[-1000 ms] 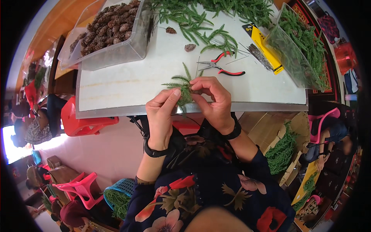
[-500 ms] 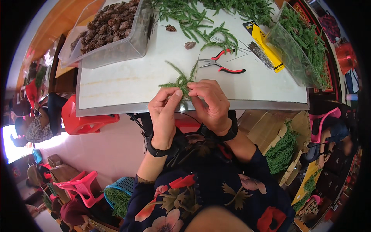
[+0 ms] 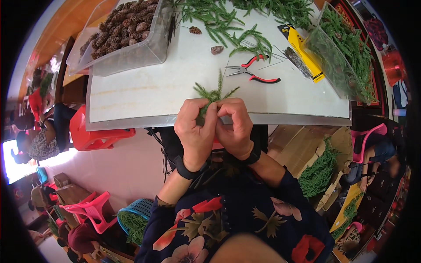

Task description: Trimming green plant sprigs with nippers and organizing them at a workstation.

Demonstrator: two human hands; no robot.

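A small bunch of green fir sprigs (image 3: 213, 92) sticks up between my two hands at the near edge of the white table (image 3: 144, 94). My left hand (image 3: 196, 131) pinches its stem end with thumb and fingers. Pressed against it, my right hand (image 3: 234, 126) grips the same stems from the right. Both wrists wear dark bands. Red-handled pliers (image 3: 253, 72) lie on the table just beyond the sprigs, with thin wires beside them.
A clear bin of pine cones (image 3: 127, 30) stands at the far left, a clear bin of greenery (image 3: 342, 61) at the right. Loose green sprigs (image 3: 228, 22), two stray cones and a yellow card packet (image 3: 300, 50) lie behind. Red stools (image 3: 90, 133) and seated people flank the table.
Both hands have drawn closer together and nearer to me at the table edge, and the sprig bunch now stands more upright between the fingers.
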